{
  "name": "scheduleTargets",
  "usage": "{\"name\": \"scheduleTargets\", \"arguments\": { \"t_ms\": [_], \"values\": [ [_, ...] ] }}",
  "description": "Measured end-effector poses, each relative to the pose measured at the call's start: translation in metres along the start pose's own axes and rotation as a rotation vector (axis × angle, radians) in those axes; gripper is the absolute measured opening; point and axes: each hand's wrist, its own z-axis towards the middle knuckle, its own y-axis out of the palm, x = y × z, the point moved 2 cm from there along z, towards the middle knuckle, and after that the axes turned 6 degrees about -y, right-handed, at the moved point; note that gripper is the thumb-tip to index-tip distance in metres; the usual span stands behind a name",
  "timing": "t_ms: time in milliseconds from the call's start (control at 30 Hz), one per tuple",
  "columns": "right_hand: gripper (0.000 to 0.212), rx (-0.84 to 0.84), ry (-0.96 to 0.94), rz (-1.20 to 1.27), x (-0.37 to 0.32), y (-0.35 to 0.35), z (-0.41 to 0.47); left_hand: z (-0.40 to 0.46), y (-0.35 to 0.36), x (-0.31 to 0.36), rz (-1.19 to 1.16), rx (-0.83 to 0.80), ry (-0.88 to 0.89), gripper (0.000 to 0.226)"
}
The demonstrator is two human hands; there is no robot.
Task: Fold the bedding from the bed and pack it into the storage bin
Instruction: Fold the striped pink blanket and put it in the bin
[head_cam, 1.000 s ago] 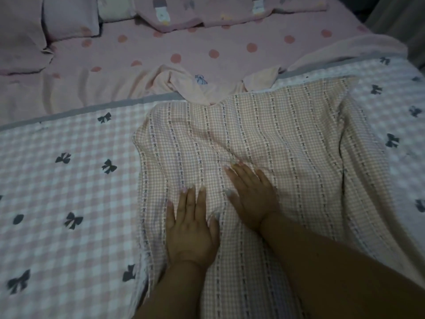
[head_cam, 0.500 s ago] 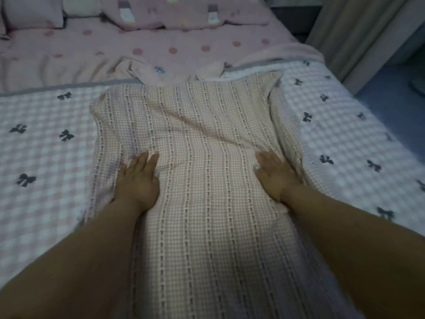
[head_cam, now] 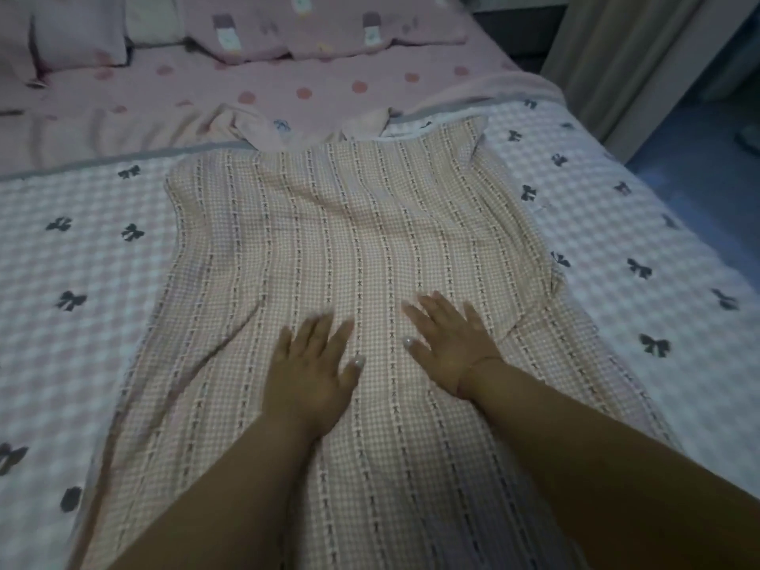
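Two flat hands press the striped blanket (head_cam: 362, 240) spread over the checked quilt (head_cam: 74, 257): left hand (head_cam: 310, 376) and right hand (head_cam: 450, 347) side by side near its middle, fingers straight, gripping nothing. Its long axis runs away from the person, the far edge beyond both hands. No storage bin shows; the near end is cut off.

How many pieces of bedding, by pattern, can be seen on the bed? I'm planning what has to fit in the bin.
Striped check cloth, under both hands: 1
White check blanket with dark bows: 1
Pink dotted sheet: 1
Pink printed quilt at the head: 1
Pillows: 2 at least, partly cut off
Crumpled plain pink piece: 1
Total: 7
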Motion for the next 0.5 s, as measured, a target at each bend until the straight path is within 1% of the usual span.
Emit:
{"name": "scheduleTargets", "arguments": {
  "t_ms": [100, 133, 200, 267, 333, 367, 433, 500],
  "values": [
    [0.062, -0.005, 0.168, 0.003, 0.060, -0.006, -0.014, -0.014, 0.006, -0.045, 0.026, 0.058, -0.136, 0.076],
    [0.063, -0.008, 0.218, -0.008, 0.079, -0.009, -0.023, -0.019, 0.003, -0.058, 0.030, 0.050, -0.178, 0.078],
    [0.067, -0.045, 0.268, -0.032, 0.103, -0.010, -0.047, -0.032, 0.001, -0.072, -0.009, 0.029, -0.253, 0.081],
    [0.070, -0.048, 0.287, -0.031, 0.108, -0.003, -0.069, -0.050, -0.002, -0.071, -0.036, 0.001, -0.322, 0.083],
    [0.075, 0.017, 0.333, 0.031, 0.102, 0.001, -0.083, -0.069, 0.000, -0.066, -0.037, -0.012, -0.368, 0.084],
    [0.077, 0.077, 0.365, 0.076, 0.098, 0.002, -0.090, -0.079, 0.002, -0.064, -0.020, -0.025, -0.372, 0.085],
    [0.079, 0.215, 0.486, 0.142, 0.094, 0.001, -0.103, -0.097, 0.006, -0.058, 0.005, -0.052, -0.370, 0.089],
    [0.074, 0.311, 0.638, 0.126, 0.095, -0.001, -0.117, -0.114, 0.007, -0.048, -0.057, -0.039, -0.394, 0.092]
  ]
}}
